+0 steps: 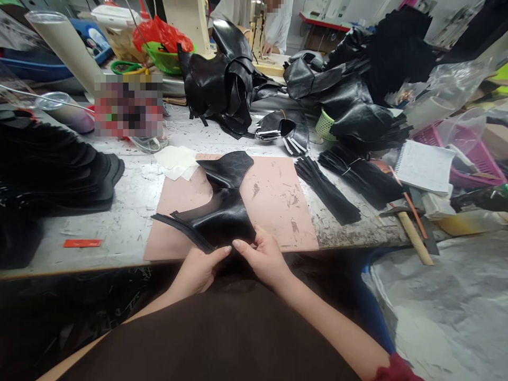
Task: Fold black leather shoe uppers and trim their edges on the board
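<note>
A black leather shoe upper piece lies partly on the pinkish work board, its near edge at the board's front. My left hand pinches that near edge from the left, thumb on top. On the right side of the same edge, my right hand grips with its thumb above and fingers beneath. The two thumb tips almost meet. A dark zipper-like strip runs along the left side of the piece. The fingers under the leather are mostly hidden.
Stacked black pieces stand at left, near an orange strip. Bundled black strips and a hammer lie right. Behind are heaped leather uppers, a notebook and a person by a sewing machine.
</note>
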The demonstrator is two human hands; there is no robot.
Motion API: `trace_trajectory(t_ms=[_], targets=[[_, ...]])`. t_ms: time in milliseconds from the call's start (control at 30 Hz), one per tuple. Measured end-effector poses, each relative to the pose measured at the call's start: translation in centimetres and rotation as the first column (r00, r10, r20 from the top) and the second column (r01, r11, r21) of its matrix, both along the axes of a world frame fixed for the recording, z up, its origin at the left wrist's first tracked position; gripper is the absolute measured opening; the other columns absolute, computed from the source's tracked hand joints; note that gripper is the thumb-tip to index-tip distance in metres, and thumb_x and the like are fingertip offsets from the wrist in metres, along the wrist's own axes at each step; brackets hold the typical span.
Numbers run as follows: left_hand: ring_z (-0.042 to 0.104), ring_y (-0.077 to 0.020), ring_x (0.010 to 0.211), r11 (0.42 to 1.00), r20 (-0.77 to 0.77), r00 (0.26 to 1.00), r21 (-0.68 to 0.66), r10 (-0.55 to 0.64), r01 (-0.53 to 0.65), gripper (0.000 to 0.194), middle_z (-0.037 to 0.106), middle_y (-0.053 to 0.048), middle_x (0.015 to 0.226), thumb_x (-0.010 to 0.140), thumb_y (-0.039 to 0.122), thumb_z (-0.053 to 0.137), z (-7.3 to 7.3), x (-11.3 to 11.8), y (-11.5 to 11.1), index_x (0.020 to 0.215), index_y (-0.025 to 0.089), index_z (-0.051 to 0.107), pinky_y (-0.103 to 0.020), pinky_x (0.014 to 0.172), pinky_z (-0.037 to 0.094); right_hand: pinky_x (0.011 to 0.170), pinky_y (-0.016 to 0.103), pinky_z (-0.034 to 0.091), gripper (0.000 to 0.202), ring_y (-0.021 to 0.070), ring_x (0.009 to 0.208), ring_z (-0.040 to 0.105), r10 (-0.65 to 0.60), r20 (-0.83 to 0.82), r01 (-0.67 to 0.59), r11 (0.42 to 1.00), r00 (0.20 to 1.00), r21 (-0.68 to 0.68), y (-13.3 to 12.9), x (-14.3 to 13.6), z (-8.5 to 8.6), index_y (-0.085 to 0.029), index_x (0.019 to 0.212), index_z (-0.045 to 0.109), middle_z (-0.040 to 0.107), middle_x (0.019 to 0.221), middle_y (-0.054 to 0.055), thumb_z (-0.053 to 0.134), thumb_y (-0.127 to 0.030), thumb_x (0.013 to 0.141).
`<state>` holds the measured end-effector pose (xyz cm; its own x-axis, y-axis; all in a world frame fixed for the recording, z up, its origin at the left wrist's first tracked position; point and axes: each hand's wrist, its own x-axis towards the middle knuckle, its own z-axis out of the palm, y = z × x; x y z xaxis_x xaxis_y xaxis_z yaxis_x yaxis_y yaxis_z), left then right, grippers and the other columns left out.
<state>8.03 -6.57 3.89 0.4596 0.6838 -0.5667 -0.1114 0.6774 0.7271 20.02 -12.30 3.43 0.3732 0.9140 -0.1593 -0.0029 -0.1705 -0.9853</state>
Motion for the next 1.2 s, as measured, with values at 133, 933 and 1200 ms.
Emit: trace_trajectory(t_ms=[133,933,1200], targets=[[0.063,-0.0269,0.093,1.0,0.052,0.999,0.025,0.005,-0.007,0.049,0.072,-0.007,0.083,0.048,0.019,0.08,0.4,0.3,-0.3,0.095,0.013,0.065,-0.039,0.089,0.045,0.074,0.031,0.046,0.014,0.0196,0.084,0.056,-0.034,0.053,0.035,0.999,0.998,-0.006,0.0,-0.2,0.2,-0.017,0.073,0.063,0.058,0.079,0.003,0.058,-0.03,0.072],[0.064,-0.0303,0.087,0.988,0.018,0.989,-0.042,-0.15,0.151,0.037,0.072,-0.009,0.085,0.05,0.026,0.079,1.0,-0.3,0.7,0.084,0.013,0.068,-0.042,0.077,0.051,0.051,0.021,0.044,0.016,0.0092,0.059,0.05,0.052,-0.57,-0.135,0.985,0.82,-0.104,-0.9,1.0,-0.1,-0.019,0.068,0.056,0.052,0.066,-0.004,0.066,-0.028,0.059],[0.063,-0.0298,0.09,0.987,0.008,0.987,-0.027,-0.161,0.161,0.043,0.071,-0.01,0.089,0.05,0.023,0.078,1.0,-0.5,0.9,0.091,0.012,0.067,-0.041,0.085,0.047,0.063,0.022,0.041,0.033,0.0083,0.06,0.051,0.005,-0.56,-0.035,0.998,0.829,-0.044,-0.7,1.1,-0.4,-0.02,0.084,0.05,0.056,0.062,-0.007,0.067,-0.014,0.056]])
